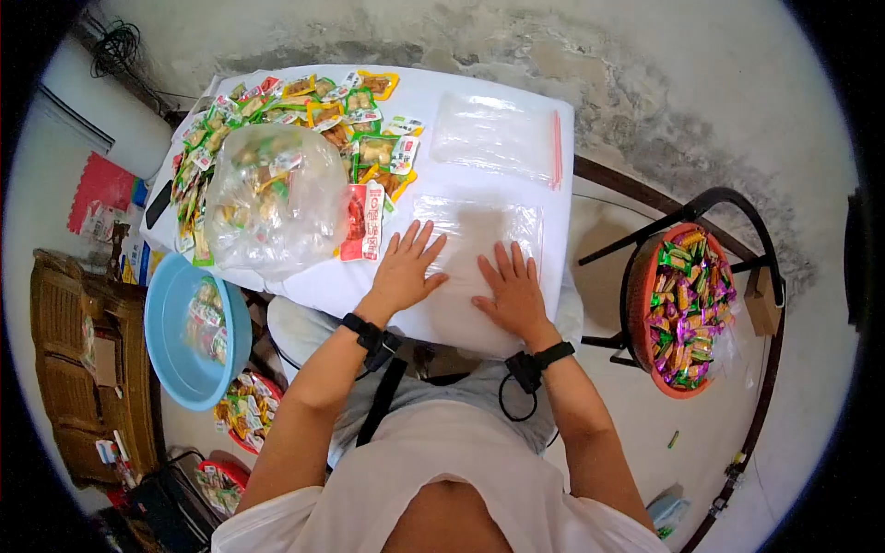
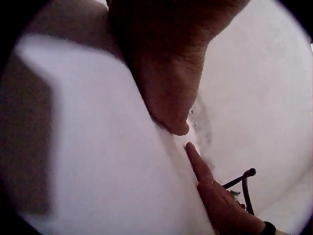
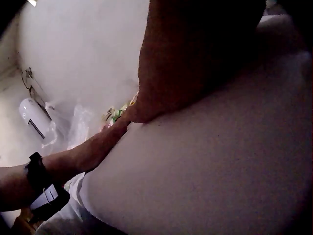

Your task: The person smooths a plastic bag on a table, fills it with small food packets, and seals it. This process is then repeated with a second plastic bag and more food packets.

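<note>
Both hands lie palm down on the white-covered table (image 1: pixel 369 309) in the head view. My left hand (image 1: pixel 406 270), fingers spread and straight, rests at the left edge of a flat clear plastic bag (image 1: pixel 452 214). To its right, my right hand (image 1: pixel 514 293) rests with straight fingers on the same bag's lower right part. A red-and-white snack packet (image 1: pixel 361 221) lies just beyond the left hand. Left of that stands a large clear bag (image 1: pixel 277 207) with snack packets in it. In the left wrist view the right hand (image 2: pixel 215 198) shows beyond the left one.
Colourful snack packets (image 1: pixel 376 152) pile up along the table's back left. A stack of clear bags with a red edge (image 1: pixel 498 138) lies at the back right. A blue basin (image 1: pixel 171 346) stands left, and a red basket of wrapped sweets (image 1: pixel 659 276) sits on a black chair at right.
</note>
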A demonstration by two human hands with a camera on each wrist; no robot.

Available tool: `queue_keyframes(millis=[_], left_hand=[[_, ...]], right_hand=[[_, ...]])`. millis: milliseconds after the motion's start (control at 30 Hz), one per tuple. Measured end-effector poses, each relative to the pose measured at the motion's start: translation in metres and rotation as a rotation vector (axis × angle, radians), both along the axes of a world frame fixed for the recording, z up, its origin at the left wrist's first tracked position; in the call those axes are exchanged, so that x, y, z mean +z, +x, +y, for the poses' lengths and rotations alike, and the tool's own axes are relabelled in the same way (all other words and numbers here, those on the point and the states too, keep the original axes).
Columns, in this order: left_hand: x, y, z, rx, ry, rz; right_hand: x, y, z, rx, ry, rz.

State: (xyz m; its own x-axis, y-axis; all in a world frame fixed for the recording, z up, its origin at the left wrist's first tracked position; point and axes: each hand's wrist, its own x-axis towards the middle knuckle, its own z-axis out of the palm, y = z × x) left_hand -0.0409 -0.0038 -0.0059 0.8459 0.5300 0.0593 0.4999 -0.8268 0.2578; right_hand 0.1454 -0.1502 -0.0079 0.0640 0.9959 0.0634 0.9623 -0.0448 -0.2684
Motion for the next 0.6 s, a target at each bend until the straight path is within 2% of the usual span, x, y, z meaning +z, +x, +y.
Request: queue_keyframes(millis=[200, 267, 400, 467, 600], left_hand=[[0.004, 0.001, 0.000, 0.040, 0.047, 0.036], [0.008, 0.015, 0.002, -0.039, 0.035, -0.027], [0.009, 0.046, 0.014, -0.106, 0.041, -0.046], [0.004, 0.048, 0.023, -0.084, 0.038, -0.016], [0.002, 0.041, 0.026, -0.023, 0.037, -0.039]], right_hand=[[0.000, 0.002, 0.004, -0.065, -0.008, 0.005], [0.000, 0.010, 0.016, 0.001, 0.056, -0.102], [0.003, 0.027, 0.040, 0.016, 0.012, -0.104], [0.000, 0.034, 0.042, -0.062, -0.023, -0.032], [0.003, 0.032, 0.040, -0.073, 0.023, -0.055]])
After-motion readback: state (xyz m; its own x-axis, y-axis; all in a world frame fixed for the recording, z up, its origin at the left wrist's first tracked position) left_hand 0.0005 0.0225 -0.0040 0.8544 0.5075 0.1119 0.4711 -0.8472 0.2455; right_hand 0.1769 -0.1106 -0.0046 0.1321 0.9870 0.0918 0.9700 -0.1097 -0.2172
